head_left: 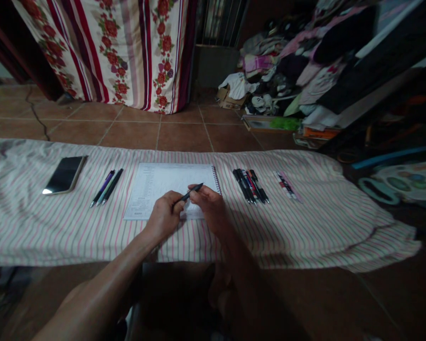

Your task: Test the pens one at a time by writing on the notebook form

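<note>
Both my hands hold one dark pen [191, 191] over the lower edge of a spiral notebook [163, 182] lying open on a striped cloth [305, 222]. My left hand [163, 215] pinches the pen's lower end. My right hand [210, 206] grips its upper part with curled fingers. The pen slants up to the right, above the page.
Three pens [106, 187] lie left of the notebook, and a phone [64, 174] lies further left. Several pens [251, 185] and a ruler-like strip [287, 185] lie to the right. A floral curtain [128, 52] and a heap of clothes [298, 61] stand beyond on the tiled floor.
</note>
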Demonstrator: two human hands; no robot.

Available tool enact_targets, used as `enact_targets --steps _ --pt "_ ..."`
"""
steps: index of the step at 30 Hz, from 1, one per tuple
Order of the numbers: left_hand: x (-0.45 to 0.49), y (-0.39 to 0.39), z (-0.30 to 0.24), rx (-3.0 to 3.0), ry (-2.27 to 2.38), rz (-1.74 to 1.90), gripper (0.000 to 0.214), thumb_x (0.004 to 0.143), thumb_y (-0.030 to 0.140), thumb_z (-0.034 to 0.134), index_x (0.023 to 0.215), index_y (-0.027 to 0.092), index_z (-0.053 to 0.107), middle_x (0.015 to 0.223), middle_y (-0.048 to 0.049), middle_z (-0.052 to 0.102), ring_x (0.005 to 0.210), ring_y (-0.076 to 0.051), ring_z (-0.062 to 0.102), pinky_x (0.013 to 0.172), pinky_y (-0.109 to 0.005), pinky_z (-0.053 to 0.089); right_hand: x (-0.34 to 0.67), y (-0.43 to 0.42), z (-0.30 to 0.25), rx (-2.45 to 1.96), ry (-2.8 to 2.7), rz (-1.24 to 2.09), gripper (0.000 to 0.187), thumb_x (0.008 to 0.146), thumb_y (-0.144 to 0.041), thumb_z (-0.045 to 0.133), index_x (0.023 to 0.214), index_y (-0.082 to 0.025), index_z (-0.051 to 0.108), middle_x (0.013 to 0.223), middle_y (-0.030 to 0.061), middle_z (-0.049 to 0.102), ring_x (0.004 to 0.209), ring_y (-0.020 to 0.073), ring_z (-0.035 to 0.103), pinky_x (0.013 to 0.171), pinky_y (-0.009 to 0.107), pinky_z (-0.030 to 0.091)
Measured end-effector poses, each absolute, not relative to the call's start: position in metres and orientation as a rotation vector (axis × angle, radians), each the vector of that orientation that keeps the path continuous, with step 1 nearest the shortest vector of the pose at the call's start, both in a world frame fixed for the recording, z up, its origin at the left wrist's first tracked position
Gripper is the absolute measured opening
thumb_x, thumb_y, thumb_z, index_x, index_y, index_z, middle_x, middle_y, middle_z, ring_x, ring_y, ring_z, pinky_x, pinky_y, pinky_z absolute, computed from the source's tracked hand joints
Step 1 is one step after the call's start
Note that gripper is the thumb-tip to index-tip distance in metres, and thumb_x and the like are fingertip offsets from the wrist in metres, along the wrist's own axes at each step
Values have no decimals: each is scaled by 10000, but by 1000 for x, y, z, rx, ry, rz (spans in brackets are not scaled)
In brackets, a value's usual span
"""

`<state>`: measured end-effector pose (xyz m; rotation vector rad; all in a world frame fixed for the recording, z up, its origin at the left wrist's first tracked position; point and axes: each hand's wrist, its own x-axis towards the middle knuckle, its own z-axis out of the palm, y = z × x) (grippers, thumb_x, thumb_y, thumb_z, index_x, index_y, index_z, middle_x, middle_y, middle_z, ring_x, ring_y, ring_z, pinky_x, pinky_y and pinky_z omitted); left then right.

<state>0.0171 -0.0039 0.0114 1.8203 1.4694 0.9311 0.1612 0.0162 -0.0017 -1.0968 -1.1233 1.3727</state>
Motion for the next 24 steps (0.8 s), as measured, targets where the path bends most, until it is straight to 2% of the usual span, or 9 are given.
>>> enact_targets --steps 10,17,20,24 --pt "23 -6 11 1658 1398 940 148 795 176 456 751 169 598 733 -27 594 729 -155 555 701 -294 421 164 16 1 -1089 -1142 1330 252 673 -368 671 850 -189 681 693 -5 632 650 121 539 639 264 422" --pt "24 -8 18 1331 1272 877 185 799 262 488 801 137 623 590 5 571 505 -95 428 507 -232 327 170 16 4 -1075 -1184 1387 282 685 -372 654 899 -190 676 823 25 682 761 157 595 729 296 441" --pt "24 -7 18 1287 1248 870 199 792 273 499 806 124 631 586 6 569 466 -77 367 483 -226 290 170 16 4 -1079 -1180 1387 298 680 -383 659 900 -182 670 812 26 677 731 150 587 717 297 443" --pt "25 -7 19 1288 1281 875 169 791 230 497 793 120 625 574 14 560 472 -79 393 505 -233 316 167 16 5 -1093 -1159 1391 282 660 -382 680 863 -186 667 704 -3 642 667 129 553 674 278 421"
